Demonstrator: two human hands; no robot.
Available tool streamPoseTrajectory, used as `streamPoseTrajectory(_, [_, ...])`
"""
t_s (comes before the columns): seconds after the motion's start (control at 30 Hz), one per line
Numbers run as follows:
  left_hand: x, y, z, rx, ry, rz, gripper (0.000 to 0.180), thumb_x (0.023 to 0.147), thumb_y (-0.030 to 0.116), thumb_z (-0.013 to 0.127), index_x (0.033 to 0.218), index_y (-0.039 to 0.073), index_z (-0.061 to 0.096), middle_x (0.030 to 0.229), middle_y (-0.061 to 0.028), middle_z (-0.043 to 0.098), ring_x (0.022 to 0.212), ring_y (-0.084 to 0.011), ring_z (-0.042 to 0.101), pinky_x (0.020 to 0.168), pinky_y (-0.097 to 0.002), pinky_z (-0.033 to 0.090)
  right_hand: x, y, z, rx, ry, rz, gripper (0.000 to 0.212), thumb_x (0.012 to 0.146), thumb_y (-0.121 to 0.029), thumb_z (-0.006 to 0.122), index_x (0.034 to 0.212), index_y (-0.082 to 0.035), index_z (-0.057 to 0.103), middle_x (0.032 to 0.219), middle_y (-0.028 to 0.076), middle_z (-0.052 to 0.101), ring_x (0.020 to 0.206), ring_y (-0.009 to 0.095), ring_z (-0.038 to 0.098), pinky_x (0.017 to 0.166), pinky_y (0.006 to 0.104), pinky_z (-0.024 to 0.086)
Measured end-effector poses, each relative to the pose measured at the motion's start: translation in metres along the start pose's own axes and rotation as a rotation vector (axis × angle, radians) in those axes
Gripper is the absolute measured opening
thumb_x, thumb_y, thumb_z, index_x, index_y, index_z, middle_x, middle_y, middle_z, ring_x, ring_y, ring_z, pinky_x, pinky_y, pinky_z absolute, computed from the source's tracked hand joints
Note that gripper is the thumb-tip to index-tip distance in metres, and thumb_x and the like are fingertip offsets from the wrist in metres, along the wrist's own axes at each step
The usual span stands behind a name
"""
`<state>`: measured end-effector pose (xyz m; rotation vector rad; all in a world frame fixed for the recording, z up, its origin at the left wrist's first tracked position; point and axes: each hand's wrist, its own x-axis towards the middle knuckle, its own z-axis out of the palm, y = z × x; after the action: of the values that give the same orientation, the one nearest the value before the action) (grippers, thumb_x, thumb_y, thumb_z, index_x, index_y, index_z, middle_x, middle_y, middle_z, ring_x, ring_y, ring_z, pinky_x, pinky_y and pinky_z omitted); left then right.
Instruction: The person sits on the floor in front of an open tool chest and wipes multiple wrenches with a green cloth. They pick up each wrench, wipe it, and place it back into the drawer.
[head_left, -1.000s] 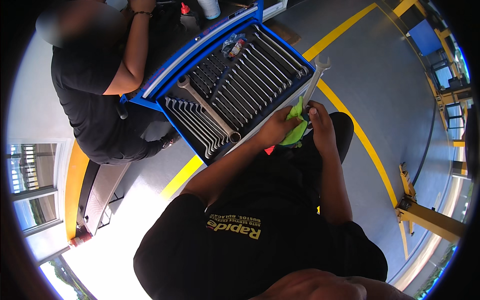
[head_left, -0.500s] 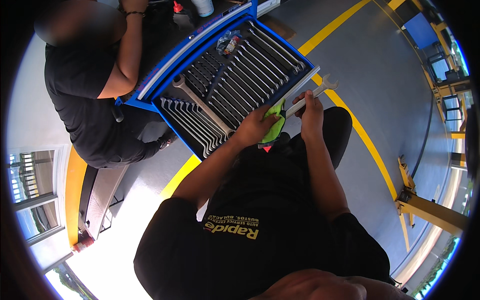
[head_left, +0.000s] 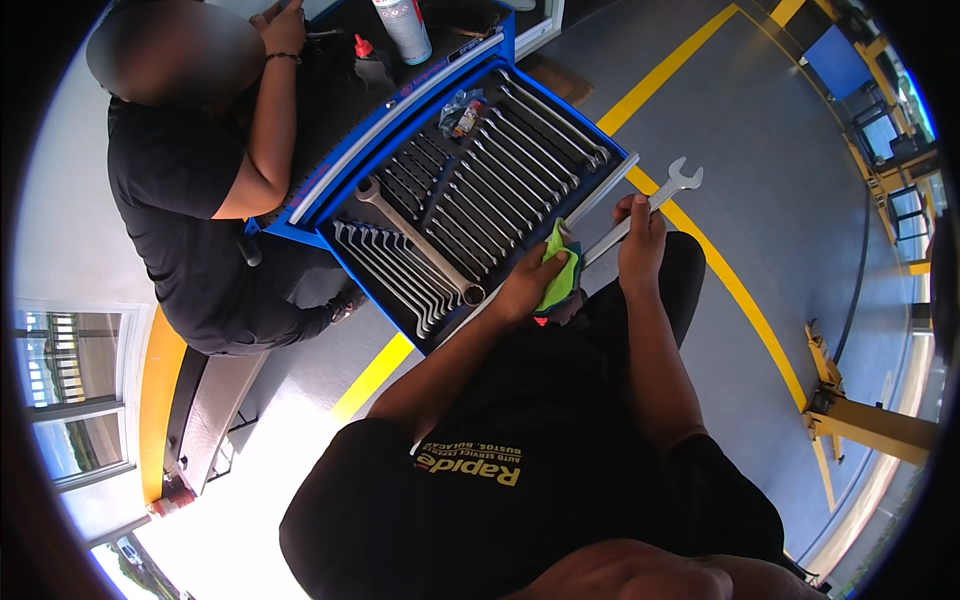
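Two hands share one spanner (head_left: 640,212): the right hand (head_left: 640,245) grips its shank, jaw end jutting up past the drawer's (head_left: 345,258) right corner, seemingly so the left hand (head_left: 528,285), clenched on one green cloth (head_left: 558,280), can wipe its lower end. One long wrench (head_left: 418,242) lies diagonally in the drawer among rows of spanners too many to count surely.

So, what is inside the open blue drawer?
The drawer holds rows of wrenches, one big wrench and a small packet. The left hand with its green cloth covers the near corner.
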<state>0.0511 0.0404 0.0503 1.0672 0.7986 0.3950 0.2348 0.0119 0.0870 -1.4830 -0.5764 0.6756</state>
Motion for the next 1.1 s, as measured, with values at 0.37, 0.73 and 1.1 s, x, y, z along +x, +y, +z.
streamPoseTrajectory(0.37, [0.002,0.001,-0.016,-0.084,0.146,0.096,0.031,0.094,0.011,0.054,0.123,0.000,0.056,0.086,-0.0079,0.063,0.068,-0.0157,0.063,0.060,-0.0290,0.052,-0.012,-0.003,-0.010,0.236,-0.110,0.129,0.033,0.107,-0.035,0.044,0.096,-0.006,0.054,0.083,0.006,0.060,0.062,0.011,0.053,0.058,0.0262,0.044])
streamPoseTrajectory(0.73, [-0.017,-0.010,0.003,0.371,0.038,0.170,0.026,0.095,0.013,0.046,0.117,0.003,0.056,0.084,-0.0090,0.059,0.076,-0.0170,0.060,0.069,-0.0335,0.050,-0.010,-0.022,-0.002,-0.067,-0.151,0.016,0.038,0.106,-0.036,0.045,0.094,-0.005,0.062,0.074,0.001,0.060,0.063,0.008,0.051,0.059,0.0253,0.040])
streamPoseTrajectory(1.1, [0.008,0.000,-0.045,0.411,0.315,0.294,0.023,0.095,0.014,0.049,0.113,0.003,0.058,0.086,-0.0096,0.062,0.070,-0.0207,0.061,0.065,-0.0369,0.050,-0.054,-0.004,0.007,0.135,-0.290,-0.117,0.032,0.108,-0.030,0.042,0.102,-0.005,0.061,0.089,0.004,0.065,0.068,0.007,0.053,0.063,0.0237,0.043])
